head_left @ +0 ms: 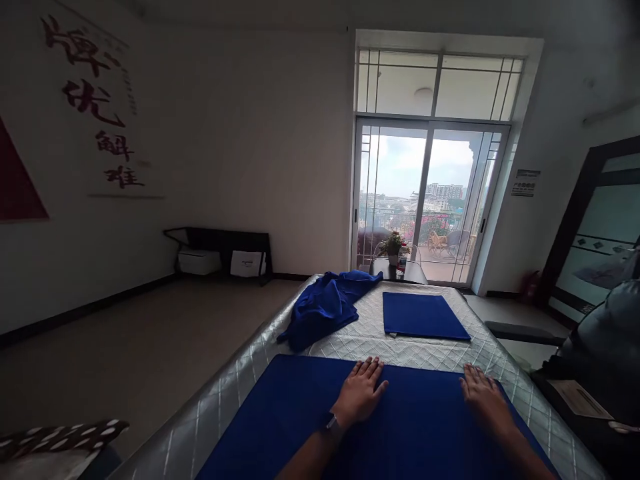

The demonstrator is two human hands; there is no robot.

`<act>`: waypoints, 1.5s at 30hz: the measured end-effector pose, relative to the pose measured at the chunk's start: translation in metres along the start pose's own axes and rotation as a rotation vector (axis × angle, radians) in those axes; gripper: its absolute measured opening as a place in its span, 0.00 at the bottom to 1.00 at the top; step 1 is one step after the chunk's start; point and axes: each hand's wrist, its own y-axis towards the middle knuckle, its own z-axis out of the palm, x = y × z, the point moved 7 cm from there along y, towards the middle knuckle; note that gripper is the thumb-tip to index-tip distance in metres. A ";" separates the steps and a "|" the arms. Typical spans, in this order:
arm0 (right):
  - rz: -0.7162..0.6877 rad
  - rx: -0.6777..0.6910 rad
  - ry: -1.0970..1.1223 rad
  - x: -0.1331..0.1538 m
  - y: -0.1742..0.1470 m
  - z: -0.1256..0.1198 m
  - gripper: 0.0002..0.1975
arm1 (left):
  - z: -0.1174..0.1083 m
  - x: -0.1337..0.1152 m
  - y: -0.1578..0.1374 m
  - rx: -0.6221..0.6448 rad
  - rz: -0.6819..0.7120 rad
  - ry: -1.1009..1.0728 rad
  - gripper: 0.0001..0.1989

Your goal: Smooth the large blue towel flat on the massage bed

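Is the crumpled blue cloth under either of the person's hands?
No: the left hand and right hand both rest on the large, flat blue cloth nearer the camera.

On my feed I see a large, deep-blue cloth (415, 420) spread flat and smooth over the near part of the silver quilted table (367, 343), its far edge almost straight across, its near side running out of my view.

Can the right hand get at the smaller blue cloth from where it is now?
Probably yes: the right hand lies flat at the far edge of the larger blue cloth, and only a strip of silver quilted cover separates it from the smaller cloth.
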 end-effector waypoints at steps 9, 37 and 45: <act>-0.426 0.165 0.337 0.217 -0.033 -0.028 0.34 | -0.004 0.018 -0.009 -0.069 0.005 0.038 0.29; -0.119 -0.009 0.063 -0.021 0.009 0.045 0.34 | -0.012 0.070 -0.014 0.032 -0.154 0.118 0.33; -0.058 -0.001 0.097 -0.059 0.024 0.070 0.35 | -0.044 0.186 -0.071 -0.010 -0.176 0.211 0.29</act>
